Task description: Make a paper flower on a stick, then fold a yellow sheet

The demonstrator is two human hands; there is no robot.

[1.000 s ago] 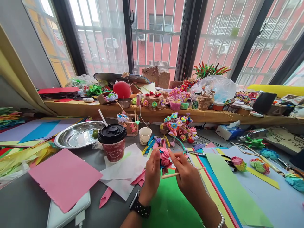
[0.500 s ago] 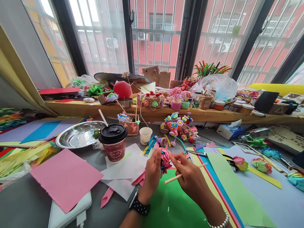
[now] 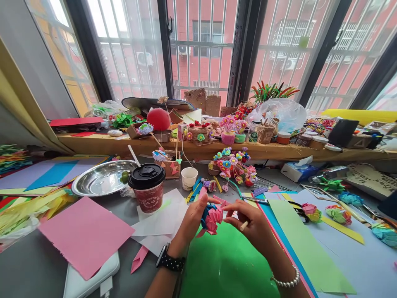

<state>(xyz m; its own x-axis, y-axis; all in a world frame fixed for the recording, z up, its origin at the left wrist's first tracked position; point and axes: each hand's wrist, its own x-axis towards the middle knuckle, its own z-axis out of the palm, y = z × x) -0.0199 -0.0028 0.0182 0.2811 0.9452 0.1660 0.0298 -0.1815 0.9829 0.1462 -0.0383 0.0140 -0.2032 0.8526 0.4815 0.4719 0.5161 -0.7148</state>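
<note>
A pink and blue folded-paper flower [image 3: 212, 218] is gripped in my left hand [image 3: 192, 217], with the thumb up beside it. On its right side, my right hand [image 3: 248, 217] pinches a pink petal at the flower's edge. That same hand also keeps a thin wooden stick [image 3: 244, 226] in its curled fingers; one end of it points toward me. Both hands are above a shiny green mat [image 3: 226, 265]. A folded pink paper piece [image 3: 139, 259] lies left of my left wrist, close to white paper sheets [image 3: 155, 223].
A lidded cup with a straw [image 3: 147, 188] stands left of the hands, near a steel plate [image 3: 93, 182]. Behind is a small paper cup [image 3: 189, 179]. Pink paper [image 3: 87, 238] covers part of a white device. Paper strips and paper flowers lie at right.
The flower has tilted and turned, showing more pink petals. My left hand has moved slightly left and opened its grip a little. The stick in my right hand has swung to point toward me.
</note>
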